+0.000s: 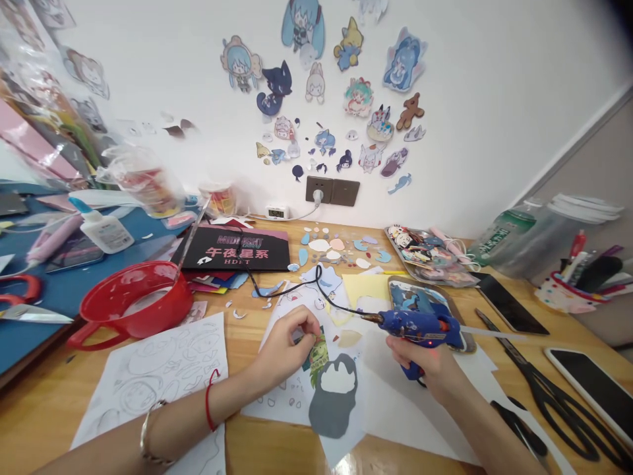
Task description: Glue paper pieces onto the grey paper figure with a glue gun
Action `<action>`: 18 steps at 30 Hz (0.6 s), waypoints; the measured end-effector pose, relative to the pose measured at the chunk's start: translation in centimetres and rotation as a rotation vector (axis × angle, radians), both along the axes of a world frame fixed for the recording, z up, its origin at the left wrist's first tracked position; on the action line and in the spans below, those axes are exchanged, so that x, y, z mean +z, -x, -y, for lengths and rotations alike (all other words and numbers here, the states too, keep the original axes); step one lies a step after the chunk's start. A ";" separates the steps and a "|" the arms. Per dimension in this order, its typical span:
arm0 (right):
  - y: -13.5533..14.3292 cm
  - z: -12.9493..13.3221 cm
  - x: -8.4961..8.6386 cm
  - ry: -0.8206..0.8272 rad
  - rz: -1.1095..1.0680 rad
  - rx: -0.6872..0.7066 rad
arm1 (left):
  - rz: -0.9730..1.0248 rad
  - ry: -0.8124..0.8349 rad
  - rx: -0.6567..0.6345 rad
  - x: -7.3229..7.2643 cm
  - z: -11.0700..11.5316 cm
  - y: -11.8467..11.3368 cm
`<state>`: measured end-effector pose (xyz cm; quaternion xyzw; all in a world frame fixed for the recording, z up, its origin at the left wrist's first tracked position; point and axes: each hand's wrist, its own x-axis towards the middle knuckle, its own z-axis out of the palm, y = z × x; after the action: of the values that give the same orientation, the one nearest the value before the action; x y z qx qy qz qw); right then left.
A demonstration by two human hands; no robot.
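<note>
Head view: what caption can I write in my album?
The right grip holds a blue glue gun; a gray cutout lies on white paper nearby.

Your left forearm (pixel 188 423) comes in bare from the lower left and slants up toward the middle, the wrist nearly in line with it. Your left hand (pixel 284 346) shows its back and thumb side, fingers curled over, with the thumb and index tips drawn together in a small pinch; whether they actually meet is too fine to tell from here. Your right forearm (pixel 487 422), also bare, rises from the bottom edge and leans up and left. Your right hand (pixel 438 369) is closed in a full wrapped grip, fingers folded round and pointing leftward. Your hands are apart, the right a little lower.
</note>
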<state>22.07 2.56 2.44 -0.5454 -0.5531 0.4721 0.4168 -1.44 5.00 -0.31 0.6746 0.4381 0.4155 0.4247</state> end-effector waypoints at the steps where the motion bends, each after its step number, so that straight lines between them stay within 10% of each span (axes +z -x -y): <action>1: 0.0 0.0 -0.1 -0.001 -0.001 0.005 | -0.001 0.000 -0.004 0.1 0.0 0.0; 18: 0.6 0.0 0.2 -0.101 0.103 0.026 | -0.002 0.020 0.009 0.7 0.1 -0.1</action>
<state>21.50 2.60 2.65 -0.5401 -0.6040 0.4203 0.4084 -1.35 4.89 0.42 0.6689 0.4456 0.4123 0.4289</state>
